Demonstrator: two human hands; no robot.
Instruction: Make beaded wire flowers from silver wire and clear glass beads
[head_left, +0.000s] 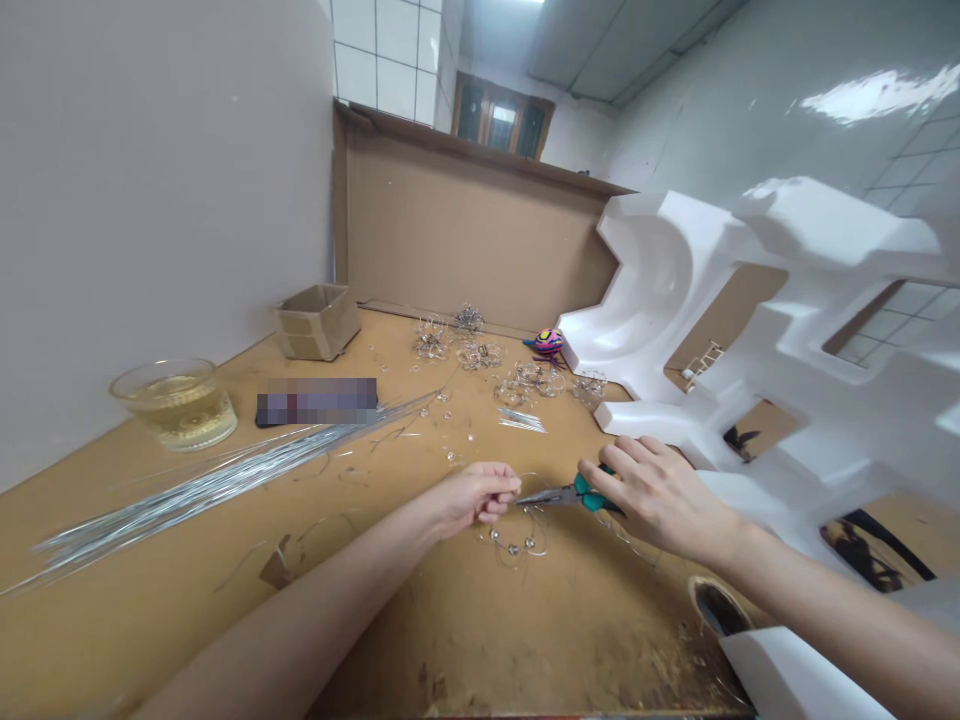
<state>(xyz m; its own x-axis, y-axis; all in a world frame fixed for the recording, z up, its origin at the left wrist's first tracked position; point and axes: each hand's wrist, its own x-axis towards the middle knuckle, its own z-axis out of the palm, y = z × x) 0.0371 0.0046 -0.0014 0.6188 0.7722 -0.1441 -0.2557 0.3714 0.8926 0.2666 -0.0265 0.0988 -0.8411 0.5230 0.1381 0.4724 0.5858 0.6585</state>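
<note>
My left hand [486,492] pinches a thin wire near the middle of the table, thumb and fingers pressed together. From it hangs a looped wire piece with several clear beads [513,549]. My right hand [651,490] is closed around the teal handles of long-nose pliers [559,496]. The tips of the pliers point left and meet the wire right beside my left fingertips. Whether the jaws are fully closed on the wire is too small to tell.
Long silver wires [225,490] lie at left, near a glass of yellowish liquid [180,405], a blurred dark object [316,402] and a small cardboard box [319,322]. Beaded wire pieces [480,354] and short wires [523,420] lie farther back. White foam packing [652,260] stands at right.
</note>
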